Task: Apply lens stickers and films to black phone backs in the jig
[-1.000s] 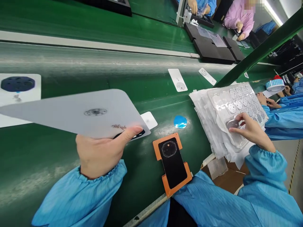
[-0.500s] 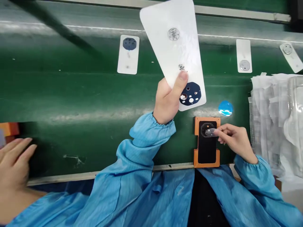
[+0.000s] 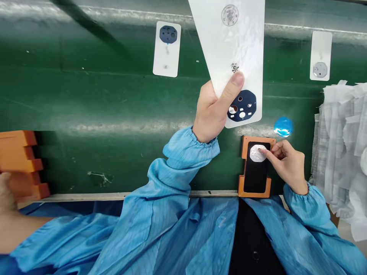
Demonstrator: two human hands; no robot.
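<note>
My left hand (image 3: 213, 109) grips the lower part of a large white phone-shaped panel (image 3: 237, 42), thumb on top, beside its dark blue octagonal camera patch with cutouts. Lower right, an orange fixture (image 3: 241, 187) frames a black rectangular plate (image 3: 255, 177). Over the upper part of that plate lies a shiny, clear octagonal film (image 3: 257, 153). Thumb and forefinger of my right hand (image 3: 288, 164) pinch the film's right edge. Behind the right hand, a round blue film (image 3: 283, 126) rests on the green surface.
Two small white panels (image 3: 166, 67) (image 3: 320, 49) lie farther back on the green bench (image 3: 120, 95). White cloth-like sheets (image 3: 341, 152) are heaped at the right. At the left edge another person's hand (image 3: 5, 198) is beside orange fixtures (image 3: 21, 152).
The clear film has gone from tilted at the plate's round mark to covering it. The view has shifted, showing more of the orange fixtures at the left.
</note>
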